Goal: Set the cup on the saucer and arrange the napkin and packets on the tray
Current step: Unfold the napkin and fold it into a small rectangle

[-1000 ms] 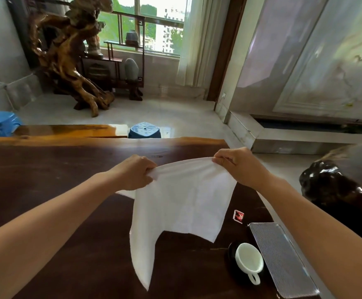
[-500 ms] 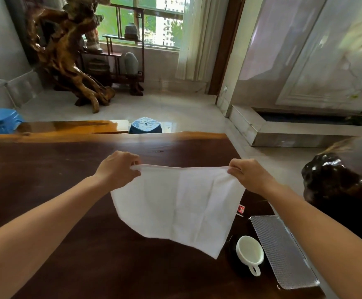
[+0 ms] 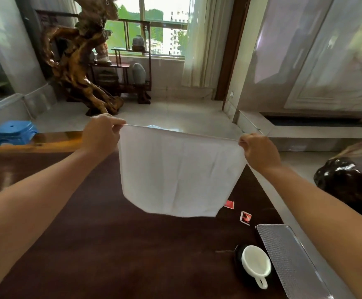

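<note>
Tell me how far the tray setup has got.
Done: the white cup appears to sit on the dark saucer. In hand: left hand and right hand pinch the top corners of the napkin, holding it spread above the table. Left: the napkin, and both red packets lying on the table, must go onto the tray, whose visible part is bare.

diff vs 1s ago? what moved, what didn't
The left hand and right hand spread apart and lifted, pulling the napkin from a slack drape into a taut sheet hanging from its top edge. Each keeps pinching a top corner; nothing was let go. Cup, saucer, tray and packets stayed put.
</note>
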Demonstrator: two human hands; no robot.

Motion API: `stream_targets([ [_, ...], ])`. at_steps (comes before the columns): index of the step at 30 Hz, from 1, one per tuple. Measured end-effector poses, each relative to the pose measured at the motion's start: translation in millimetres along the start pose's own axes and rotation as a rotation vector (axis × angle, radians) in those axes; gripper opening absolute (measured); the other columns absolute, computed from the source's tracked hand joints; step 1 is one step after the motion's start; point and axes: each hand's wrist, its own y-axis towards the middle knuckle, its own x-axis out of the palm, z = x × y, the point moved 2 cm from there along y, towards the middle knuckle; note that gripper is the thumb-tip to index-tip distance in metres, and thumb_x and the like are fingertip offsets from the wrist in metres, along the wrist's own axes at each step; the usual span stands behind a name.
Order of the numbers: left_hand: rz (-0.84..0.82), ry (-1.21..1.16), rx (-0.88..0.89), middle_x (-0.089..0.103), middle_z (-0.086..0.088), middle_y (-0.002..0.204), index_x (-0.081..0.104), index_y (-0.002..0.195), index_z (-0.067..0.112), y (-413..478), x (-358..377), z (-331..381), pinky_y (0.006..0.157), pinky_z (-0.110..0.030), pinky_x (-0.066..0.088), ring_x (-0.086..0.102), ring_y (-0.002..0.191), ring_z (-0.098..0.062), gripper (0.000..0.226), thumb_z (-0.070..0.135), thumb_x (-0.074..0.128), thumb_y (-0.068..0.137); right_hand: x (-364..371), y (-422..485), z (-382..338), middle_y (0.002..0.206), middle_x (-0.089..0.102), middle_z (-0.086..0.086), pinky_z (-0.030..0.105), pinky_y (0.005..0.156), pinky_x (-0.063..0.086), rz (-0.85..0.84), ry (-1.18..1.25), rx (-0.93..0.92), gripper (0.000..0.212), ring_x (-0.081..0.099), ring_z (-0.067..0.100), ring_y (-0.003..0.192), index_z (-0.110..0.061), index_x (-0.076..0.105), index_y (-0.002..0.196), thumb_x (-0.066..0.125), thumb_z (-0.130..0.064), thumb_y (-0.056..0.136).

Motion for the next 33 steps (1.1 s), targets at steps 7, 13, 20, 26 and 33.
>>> stream_targets([
  [7,0.056,0.038,-0.016,0.075,-0.016,0.104,0.077,0.110,0.006,-19,-24,7,0.077,-0.040,0.052,0.069,0.089,-0.034,0.021,0.010,0.066,0.093,-8,-3,7,0.091,0.070,0.011,0.040,0.069,0.057,0.058,-0.008,-0.063,0.012,0.067,0.030,0.081,-0.009,0.076,0.095,0.064,-0.012,0.093],
  [13,-0.226,0.062,-0.181,0.078,-0.009,0.101,0.081,0.100,0.010,-113,8,-1,0.082,-0.042,0.058,0.073,0.089,-0.031,0.020,0.001,0.072,0.084,40,-76,25,0.090,0.066,0.006,0.030,0.063,0.047,-0.200,0.075,-0.046,0.013,0.063,0.029,0.085,-0.014,0.076,0.093,0.067,-0.006,0.088],
  [20,-0.696,0.082,-0.593,0.079,0.004,0.100,0.082,0.094,0.029,-290,52,-3,0.082,-0.037,0.057,0.072,0.090,-0.022,0.018,0.016,0.075,0.084,121,-233,44,0.099,0.062,0.003,0.034,0.070,0.049,-0.673,0.200,0.171,0.019,0.062,0.028,0.094,-0.018,0.074,0.099,0.057,-0.012,0.093],
  [26,-0.936,0.126,-0.820,0.078,0.008,0.098,0.081,0.090,0.033,-408,65,0,0.080,-0.034,0.058,0.070,0.086,-0.013,0.016,0.022,0.070,0.087,152,-334,48,0.100,0.062,0.001,0.043,0.081,0.056,-0.963,0.161,0.217,0.023,0.064,0.027,0.093,-0.022,0.072,0.098,0.058,-0.005,0.090],
  [33,-1.096,0.024,-0.865,0.075,0.007,0.094,0.078,0.090,0.030,-429,75,-21,0.081,-0.031,0.055,0.066,0.089,-0.011,0.009,0.027,0.070,0.091,175,-350,47,0.106,0.068,0.002,0.037,0.083,0.059,-1.160,0.146,0.271,0.022,0.066,0.020,0.096,-0.020,0.070,0.107,0.058,-0.007,0.093],
])
